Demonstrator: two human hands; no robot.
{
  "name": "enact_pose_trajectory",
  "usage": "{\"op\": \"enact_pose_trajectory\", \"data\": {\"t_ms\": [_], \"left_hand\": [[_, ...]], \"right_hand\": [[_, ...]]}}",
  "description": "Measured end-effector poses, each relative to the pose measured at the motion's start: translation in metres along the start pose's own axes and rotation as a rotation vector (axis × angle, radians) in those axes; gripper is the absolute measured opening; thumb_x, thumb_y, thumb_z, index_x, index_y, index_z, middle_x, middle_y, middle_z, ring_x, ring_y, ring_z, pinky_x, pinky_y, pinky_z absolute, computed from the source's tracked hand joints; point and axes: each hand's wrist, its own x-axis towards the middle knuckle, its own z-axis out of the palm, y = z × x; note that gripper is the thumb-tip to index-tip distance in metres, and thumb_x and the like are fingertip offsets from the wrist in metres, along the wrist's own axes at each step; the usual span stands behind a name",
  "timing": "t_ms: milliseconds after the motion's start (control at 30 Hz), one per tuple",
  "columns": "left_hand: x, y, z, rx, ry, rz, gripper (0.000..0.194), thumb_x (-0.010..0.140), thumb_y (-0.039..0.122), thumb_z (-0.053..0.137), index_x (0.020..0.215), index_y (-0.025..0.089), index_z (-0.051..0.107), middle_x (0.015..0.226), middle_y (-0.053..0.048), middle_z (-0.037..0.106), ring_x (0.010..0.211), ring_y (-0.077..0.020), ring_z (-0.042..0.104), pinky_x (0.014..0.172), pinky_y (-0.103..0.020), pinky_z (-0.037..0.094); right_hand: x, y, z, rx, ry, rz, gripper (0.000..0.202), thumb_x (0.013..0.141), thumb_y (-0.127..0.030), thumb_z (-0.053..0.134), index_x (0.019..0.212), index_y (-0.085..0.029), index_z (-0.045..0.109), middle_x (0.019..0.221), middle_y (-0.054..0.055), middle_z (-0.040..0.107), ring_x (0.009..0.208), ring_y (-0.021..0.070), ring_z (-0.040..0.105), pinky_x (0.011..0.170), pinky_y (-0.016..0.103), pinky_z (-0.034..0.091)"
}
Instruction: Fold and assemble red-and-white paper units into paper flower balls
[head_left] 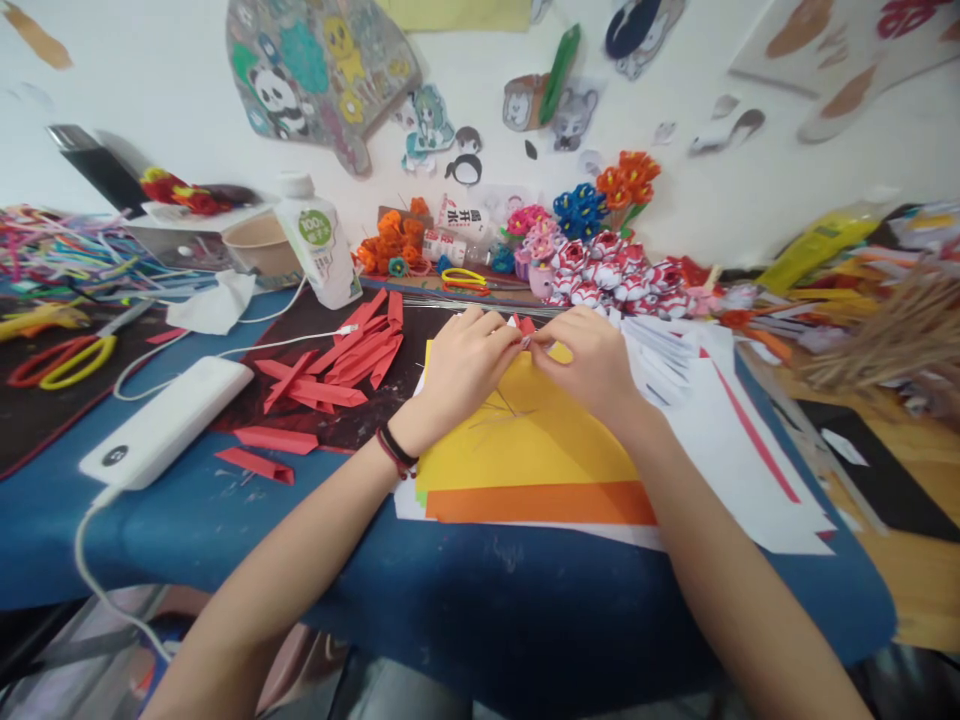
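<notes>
My left hand (469, 362) and my right hand (587, 362) meet over a yellow paper sheet (540, 430). Their fingertips pinch a small red and white folded paper piece (526, 330) from both sides; its lower part is hidden by the fingers. A few thin wires (504, 405) lie on the yellow sheet just below my hands. An orange sheet (540, 503) shows under the yellow one. Left of my left hand, folded red paper strips (337, 370) lie in a loose pile on a dark mat.
A white power bank (166, 424) with cables, a white bottle (319, 245) and scissors (64, 362) are on the left. Paper flowers (611, 270) stand behind my hands. White sheets (720, 440) lie on the right, with sticks (892, 330) beyond.
</notes>
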Motion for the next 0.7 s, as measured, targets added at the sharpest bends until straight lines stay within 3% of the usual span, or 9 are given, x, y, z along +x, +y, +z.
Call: {"op": "enact_pose_trajectory", "data": {"t_ms": [367,700], "left_hand": [[-0.002,-0.0024,0.0041,0.069,0.048,0.068,0.026,0.105,0.031,0.054,0.096,0.02,0.075,0.09,-0.004,0.072,0.085,-0.0201,0.053,0.074,-0.034,0.038],[-0.0017,-0.0017,0.0039,0.03,0.015,0.063,0.026,0.106,0.031,0.052,0.1,0.02,0.074,0.093,-0.006,0.072,0.088,-0.0206,0.054,0.074,-0.035,0.038]], "right_hand": [[-0.0004,-0.0001,-0.0013,0.017,-0.004,-0.037,0.016,0.086,-0.009,0.063,0.076,-0.02,0.069,0.074,0.004,0.073,0.077,0.0226,0.063,0.071,0.035,0.048],[0.0,0.001,-0.0032,0.022,-0.02,-0.012,0.016,0.086,-0.011,0.062,0.075,-0.021,0.068,0.075,0.004,0.073,0.077,0.0229,0.063,0.072,0.036,0.048]]}}
